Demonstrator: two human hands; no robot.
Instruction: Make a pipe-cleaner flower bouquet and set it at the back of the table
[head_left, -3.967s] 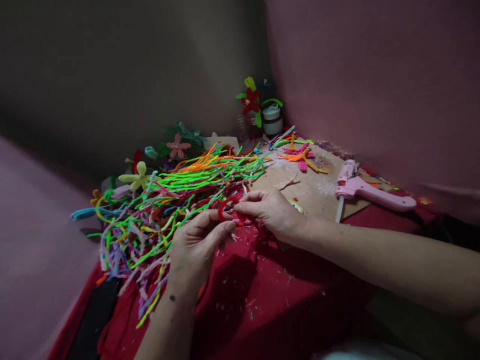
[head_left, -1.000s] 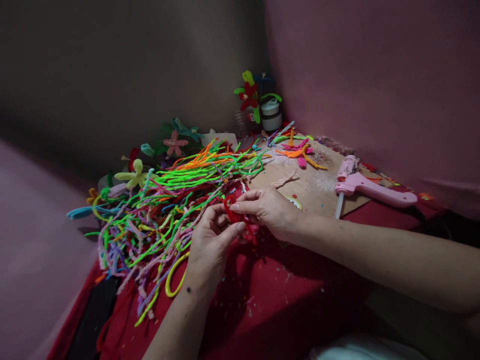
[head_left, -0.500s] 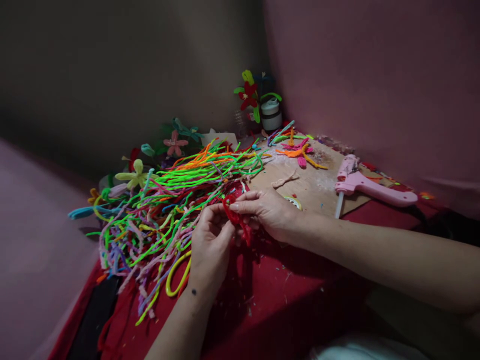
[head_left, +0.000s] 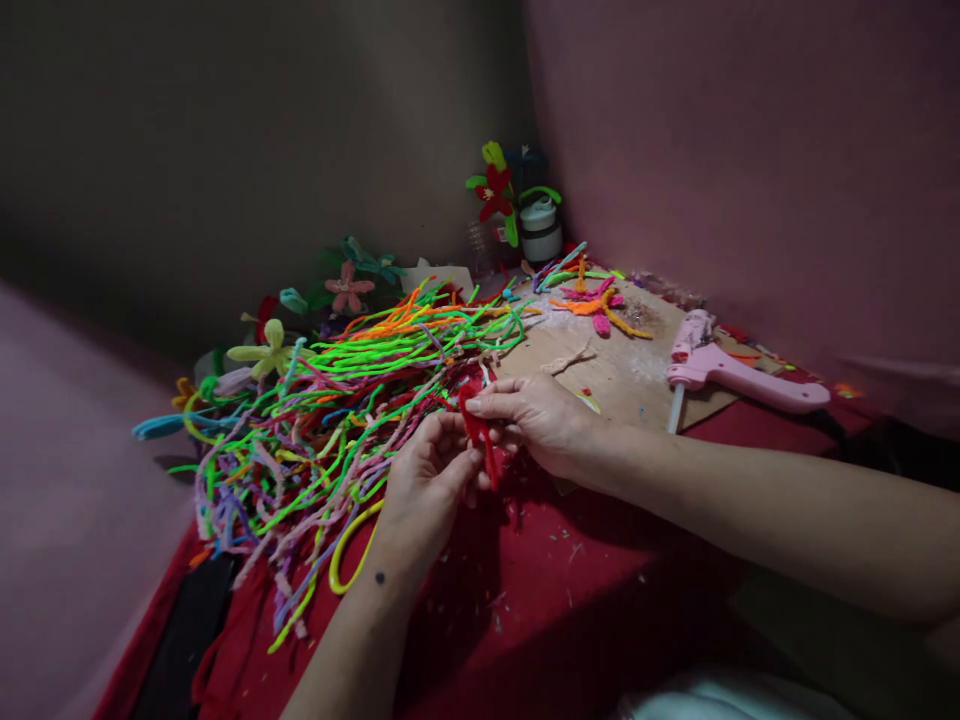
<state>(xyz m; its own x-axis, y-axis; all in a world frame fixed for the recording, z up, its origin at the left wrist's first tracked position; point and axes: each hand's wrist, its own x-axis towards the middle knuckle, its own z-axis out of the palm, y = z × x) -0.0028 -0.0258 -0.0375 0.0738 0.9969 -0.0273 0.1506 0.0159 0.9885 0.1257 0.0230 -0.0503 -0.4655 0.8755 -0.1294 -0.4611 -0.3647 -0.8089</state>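
Between my two hands is a red pipe cleaner (head_left: 477, 428), bent into a looped shape with an end hanging down. My right hand (head_left: 536, 420) pinches its upper part between thumb and fingers. Lower down, my left hand (head_left: 435, 470) grips it with thumb and fingertips. Just left of the hands lies a large tangled heap of pipe cleaners (head_left: 375, 355) in green, orange, pink, purple and other colours. A yellow loop (head_left: 341, 560), perhaps a scissor handle, shows beside my left wrist.
A pink glue gun (head_left: 757, 380) with a glue stick lies at right by a brown board (head_left: 622, 375). On the board is a pink-and-orange pipe cleaner piece (head_left: 600, 305). Finished pipe cleaner flowers (head_left: 495, 190) and a lidded container (head_left: 541, 228) stand at the back. Red cloth (head_left: 540, 590) covers the table.
The red pipe cleaner has turned more upright and looks narrower. My left thumb and fingers have shifted slightly right and lower on it; my right hand stays almost in place.
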